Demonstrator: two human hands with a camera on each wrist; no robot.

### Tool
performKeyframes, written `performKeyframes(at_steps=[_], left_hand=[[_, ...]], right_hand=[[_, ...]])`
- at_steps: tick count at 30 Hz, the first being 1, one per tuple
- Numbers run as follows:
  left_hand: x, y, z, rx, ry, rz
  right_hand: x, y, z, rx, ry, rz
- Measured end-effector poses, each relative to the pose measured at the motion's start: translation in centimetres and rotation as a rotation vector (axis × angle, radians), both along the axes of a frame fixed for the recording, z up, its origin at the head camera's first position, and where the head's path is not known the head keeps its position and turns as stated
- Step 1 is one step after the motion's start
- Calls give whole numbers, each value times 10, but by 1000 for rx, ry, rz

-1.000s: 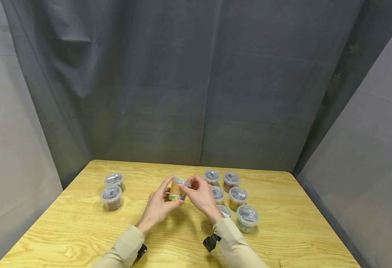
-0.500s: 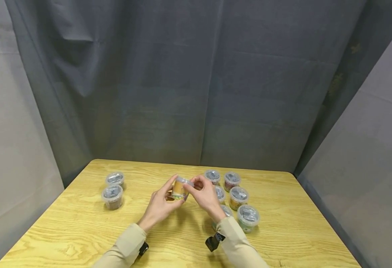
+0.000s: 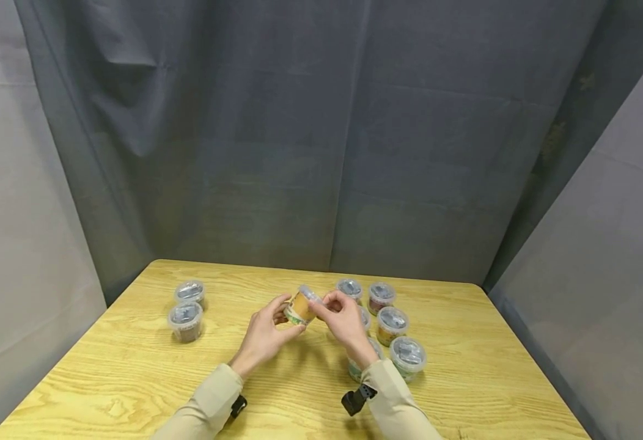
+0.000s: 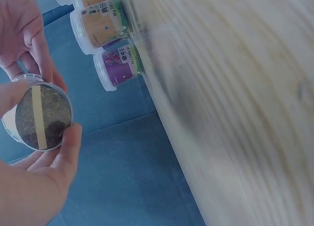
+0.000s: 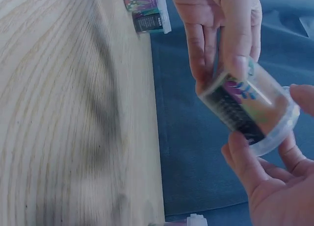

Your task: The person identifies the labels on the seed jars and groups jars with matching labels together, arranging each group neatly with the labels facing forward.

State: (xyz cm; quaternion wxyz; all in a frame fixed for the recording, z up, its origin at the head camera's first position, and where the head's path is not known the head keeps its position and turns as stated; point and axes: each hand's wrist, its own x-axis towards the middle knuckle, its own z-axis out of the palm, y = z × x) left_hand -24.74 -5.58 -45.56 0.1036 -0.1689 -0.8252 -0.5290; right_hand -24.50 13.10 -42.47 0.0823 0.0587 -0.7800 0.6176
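Observation:
A small clear plastic tub (image 3: 302,307) with an orange label and a pale lid is tilted above the middle of the table, held between both hands. My left hand (image 3: 263,337) grips it round the lower part, thumb on the near side. The right hand (image 3: 349,325) pinches the lid's edge between thumb and fingers. In the left wrist view the tub's round base (image 4: 46,118) shows dark contents and a beige strip across it. The right wrist view shows its dark printed label (image 5: 240,111) and the lid still around the rim.
Two lidded tubs, a rear one (image 3: 189,291) and a front one (image 3: 185,322), stand at the table's left. Several more, including an orange-labelled tub (image 3: 392,325) and a green one (image 3: 407,357), stand in two columns beside the right hand. A grey curtain (image 3: 255,153) hangs behind the wooden table (image 3: 107,379).
The held tub has tilted further, its lid end leaning up to the right. Both hands have shifted slightly right with it. The standing tubs have not been moved.

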Motion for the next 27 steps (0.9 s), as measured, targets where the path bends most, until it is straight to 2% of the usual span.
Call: performKeyframes(at_steps=[5,11,13,19,27], left_hand=[[0,0,0,-49,55,13],[-1,0,0,23,13,-28],[-1,0,0,36,13,-19],[-2,4,-1,-3,89,28],[-2,7,0,2,27,-22]], right_hand=[[-2,1,-3,7,21,-31],[-2,4,-3,-25,25,-41],[-2,4,-3,-20,19,-37],[-2,7,-1,19,-7,-46],[-4,12,0,8,-24,-42]])
